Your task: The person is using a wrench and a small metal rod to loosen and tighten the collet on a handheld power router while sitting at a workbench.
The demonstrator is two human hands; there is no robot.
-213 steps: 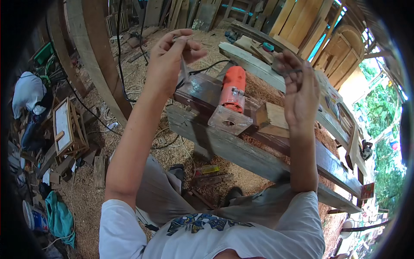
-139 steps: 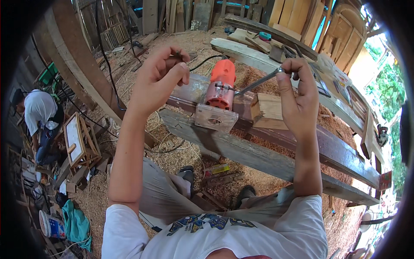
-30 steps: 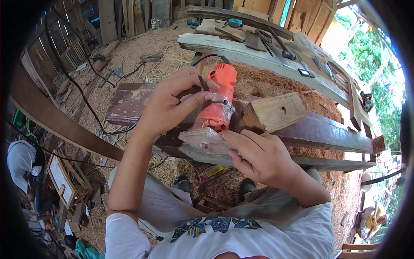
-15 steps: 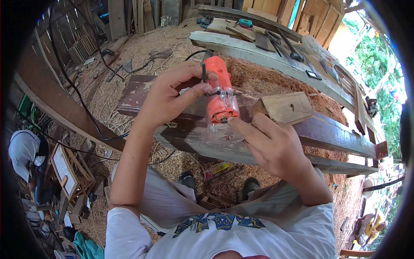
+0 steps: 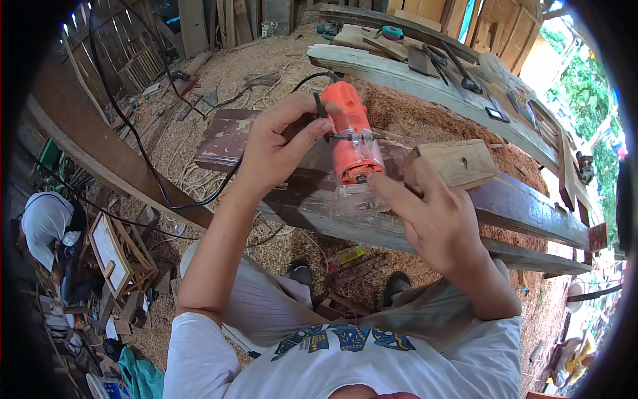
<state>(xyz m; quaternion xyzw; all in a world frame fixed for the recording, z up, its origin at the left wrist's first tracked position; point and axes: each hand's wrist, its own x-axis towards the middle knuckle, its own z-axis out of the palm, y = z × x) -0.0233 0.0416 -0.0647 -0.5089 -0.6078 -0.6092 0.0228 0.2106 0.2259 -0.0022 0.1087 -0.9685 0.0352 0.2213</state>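
Observation:
An orange trim router [image 5: 347, 110] with a clear plastic base [image 5: 362, 206] lies on the wooden beam in front of me. My left hand [image 5: 286, 136] is at its left side, thumb and fingertips closed on a narrow black tool [image 5: 320, 106] beside the clamp bolt [image 5: 359, 137]; its exact kind is unclear. My right hand [image 5: 435, 216] reaches in from the right with nothing visible in it. Its index fingertip is at the router's collet [image 5: 361, 178], the other fingers are partly bent, and the thumb is hidden.
A wood block [image 5: 458, 163] sits right of the router on the dark beam [image 5: 525, 206]. Behind, a pale plank [image 5: 372, 72] fronts a bench with a hammer [image 5: 470, 85] and a phone [image 5: 497, 114]. A black cord [image 5: 153, 179] loops at left. Another person [image 5: 53, 233] crouches far left.
The whole scene has shifted slightly right in view. My left hand keeps its pinch beside the clamp; my right index finger stays at the collet, with another finger raised more.

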